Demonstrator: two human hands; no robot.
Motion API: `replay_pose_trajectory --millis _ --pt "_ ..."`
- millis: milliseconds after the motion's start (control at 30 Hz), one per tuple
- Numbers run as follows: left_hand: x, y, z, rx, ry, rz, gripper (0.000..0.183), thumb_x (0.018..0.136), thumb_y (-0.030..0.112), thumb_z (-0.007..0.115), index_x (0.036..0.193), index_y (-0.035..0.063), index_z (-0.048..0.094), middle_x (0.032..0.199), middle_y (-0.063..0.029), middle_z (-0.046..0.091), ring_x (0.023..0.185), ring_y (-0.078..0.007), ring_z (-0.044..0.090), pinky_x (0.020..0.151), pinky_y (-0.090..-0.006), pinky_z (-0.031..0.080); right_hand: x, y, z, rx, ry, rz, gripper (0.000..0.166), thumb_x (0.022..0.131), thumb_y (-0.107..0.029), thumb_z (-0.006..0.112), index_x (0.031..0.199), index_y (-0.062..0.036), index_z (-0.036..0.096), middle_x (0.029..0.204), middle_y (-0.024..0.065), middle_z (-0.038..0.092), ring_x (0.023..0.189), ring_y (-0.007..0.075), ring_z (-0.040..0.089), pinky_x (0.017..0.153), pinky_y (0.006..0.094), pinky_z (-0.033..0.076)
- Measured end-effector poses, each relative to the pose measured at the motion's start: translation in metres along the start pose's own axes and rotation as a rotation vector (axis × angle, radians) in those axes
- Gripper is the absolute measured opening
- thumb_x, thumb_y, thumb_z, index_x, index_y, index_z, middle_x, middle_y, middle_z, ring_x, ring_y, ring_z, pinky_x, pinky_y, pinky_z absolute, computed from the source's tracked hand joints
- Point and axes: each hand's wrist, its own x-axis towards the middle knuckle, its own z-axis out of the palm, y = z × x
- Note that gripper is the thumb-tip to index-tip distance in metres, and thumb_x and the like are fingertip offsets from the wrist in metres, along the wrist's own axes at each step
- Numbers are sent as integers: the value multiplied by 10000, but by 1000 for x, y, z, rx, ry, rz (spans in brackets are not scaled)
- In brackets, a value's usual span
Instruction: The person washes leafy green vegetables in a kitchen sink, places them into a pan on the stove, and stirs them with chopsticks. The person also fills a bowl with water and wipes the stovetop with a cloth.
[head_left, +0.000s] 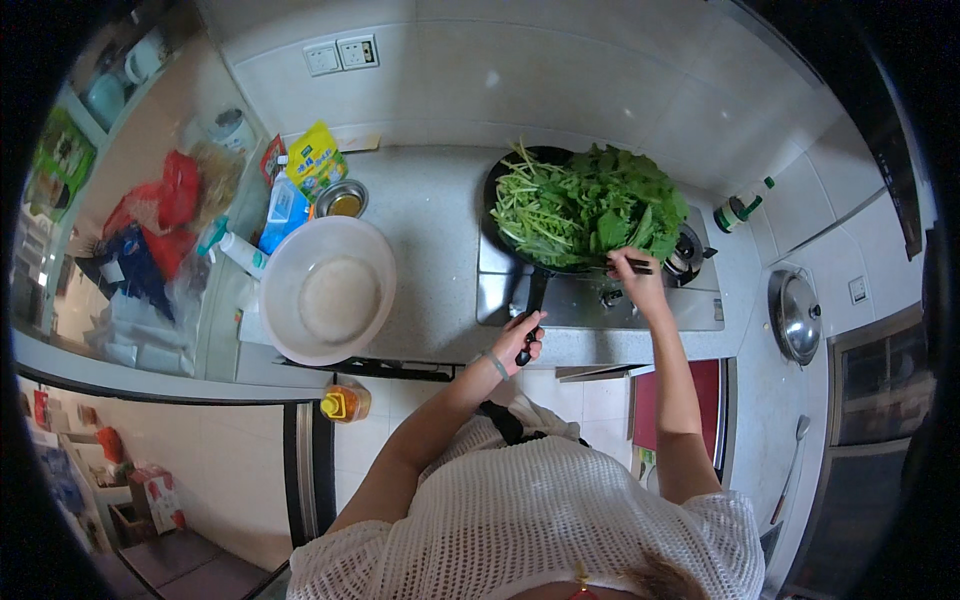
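A black pan (492, 187) on the stove is heaped with leafy greens (630, 195). Pale stems lie on the left of the heap and broad leaves on the right, some hanging over the rim. My left hand (516, 342) is closed around the pan's black handle (538, 289), which points towards me. In my right hand (637, 281), at the near right edge of the greens, is a pair of dark chopsticks (640, 266). Their far ends are hidden by the hand and leaves.
Left of the stove (577, 300) stand a white plastic basin (337, 307), a small metal bowl (342, 199), a yellow pouch (316, 160) and a spray bottle (238, 251). At right are a green-capped bottle (739, 210), a metal lid (795, 315) and a long-handled spatula (790, 469).
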Motion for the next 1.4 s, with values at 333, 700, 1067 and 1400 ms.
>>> replay_pose_trajectory --millis 333,700,1067,1400 --pt "0 2 1 -9 7 -15 258 800 310 492 966 116 457 634 12 424 439 -51 357 376 -178 293 -13 -23 -5 -299 -107 -333 93 715 -73 555 751 12 560 686 110 526 622 241 505 561 282 393" --pt "0 0 1 -37 25 -19 226 781 299 525 918 125 478 624 2 432 444 -61 378 361 -165 303 -47 -24 37 -427 276 -369 93 741 -79 529 788 1 530 727 164 533 625 330 519 552 349 415" --pt "-1 3 2 -31 62 -6 235 783 298 522 930 123 468 621 0 425 434 -62 365 363 -172 294 -20 -54 23 -377 211 -324 126 729 -101 540 750 21 565 693 157 554 597 277 537 535 308 413" --pt "1 -2 4 97 127 97 209 774 283 537 845 105 452 631 -20 486 474 -86 457 391 -194 375 -45 -69 10 -44 253 -225 167 816 -96 444 855 41 533 763 82 504 635 113 501 571 220 471"
